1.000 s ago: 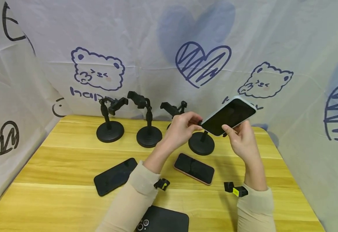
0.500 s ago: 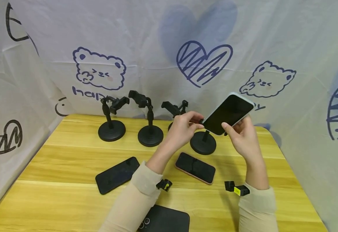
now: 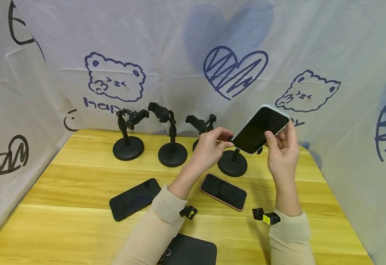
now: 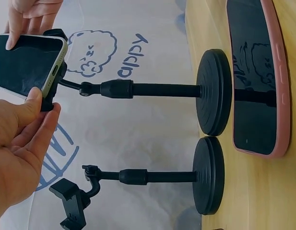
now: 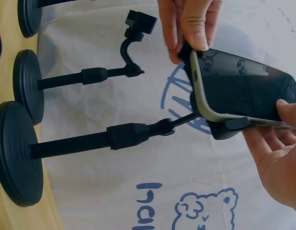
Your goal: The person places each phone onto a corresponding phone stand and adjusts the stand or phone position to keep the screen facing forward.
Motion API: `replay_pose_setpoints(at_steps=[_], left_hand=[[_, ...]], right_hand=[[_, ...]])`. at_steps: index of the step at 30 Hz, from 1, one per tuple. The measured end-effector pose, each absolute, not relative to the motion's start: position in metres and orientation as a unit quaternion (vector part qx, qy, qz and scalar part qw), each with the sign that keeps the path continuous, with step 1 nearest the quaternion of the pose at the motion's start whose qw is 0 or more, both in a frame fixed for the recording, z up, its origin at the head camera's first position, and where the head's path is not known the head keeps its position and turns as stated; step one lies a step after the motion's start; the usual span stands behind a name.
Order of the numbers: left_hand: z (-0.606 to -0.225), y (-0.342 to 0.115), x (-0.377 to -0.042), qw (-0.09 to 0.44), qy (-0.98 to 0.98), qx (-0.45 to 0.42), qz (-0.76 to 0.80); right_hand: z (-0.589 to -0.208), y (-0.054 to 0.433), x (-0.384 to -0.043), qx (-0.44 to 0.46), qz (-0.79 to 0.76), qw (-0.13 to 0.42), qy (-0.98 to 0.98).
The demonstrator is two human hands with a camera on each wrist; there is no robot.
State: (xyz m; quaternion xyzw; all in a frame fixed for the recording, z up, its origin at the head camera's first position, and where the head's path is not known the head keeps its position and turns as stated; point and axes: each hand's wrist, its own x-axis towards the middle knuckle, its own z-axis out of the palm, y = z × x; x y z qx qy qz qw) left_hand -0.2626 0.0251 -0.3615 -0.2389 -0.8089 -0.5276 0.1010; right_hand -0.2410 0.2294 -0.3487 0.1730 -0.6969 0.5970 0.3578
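Observation:
A smartphone (image 3: pixel 259 129) with a dark screen and pale case sits tilted in the black clamp (image 5: pixel 224 128) of the rightmost phone stand (image 3: pixel 231 164). My left hand (image 3: pixel 209 145) pinches the clamp at the phone's lower left corner, thumb at the phone's edge and fingers behind. On the other side, my right hand (image 3: pixel 284 154) holds the phone, its thumb over the screen's edge and its fingers behind the back. In the right wrist view a clamp arm wraps the phone's long edge near the bottom end. The phone's back is hidden in the head view.
Several other black phone stands line the back, among them a left one (image 3: pixel 128 148) and a middle one (image 3: pixel 172 154), clamps unfilled. On the wooden table (image 3: pixel 63 221) lie a pink-cased phone (image 3: pixel 224 192), a black phone (image 3: pixel 134 198) and a face-down dark phone (image 3: pixel 191 250).
The phone has turned slightly more upright. My right hand has shifted its grip, its thumb sliding right along the screen toward the edge. My left hand keeps its place at the clamp.

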Motion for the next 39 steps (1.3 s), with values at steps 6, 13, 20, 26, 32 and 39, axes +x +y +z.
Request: replay_pose_setpoints(at_steps=[6,13,20,26,32,39], left_hand=[[-0.3632,0.0267,-0.2630,0.100,-0.810,-0.243,-0.524],[-0.3628,0.0266,-0.2628,0.110,-0.806,-0.260,-0.520],[-0.3615,0.0266,-0.2613,0.110,-0.804,-0.273,-0.516],[-0.3617,0.0265,-0.2606,0.114,-0.808,-0.270,-0.512],[-0.3615,0.0263,-0.2612,0.107,-0.804,-0.266,-0.520],[-0.3609,0.0279,-0.2625,0.085,-0.799,-0.256,-0.537]], right_hand=[[-0.3496,0.2316,-0.2423,0.163,0.587,0.356,-0.709],[-0.3462,0.2345,-0.2399,0.161,0.571,0.342,-0.728],[-0.3465,0.2344,-0.2370,0.160,0.527,0.324,-0.769],[-0.3488,0.2320,-0.2376,0.166,0.513,0.320,-0.779],[-0.3482,0.2318,-0.2383,0.163,0.535,0.324,-0.763],[-0.3490,0.2300,-0.2396,0.143,0.556,0.316,-0.755]])
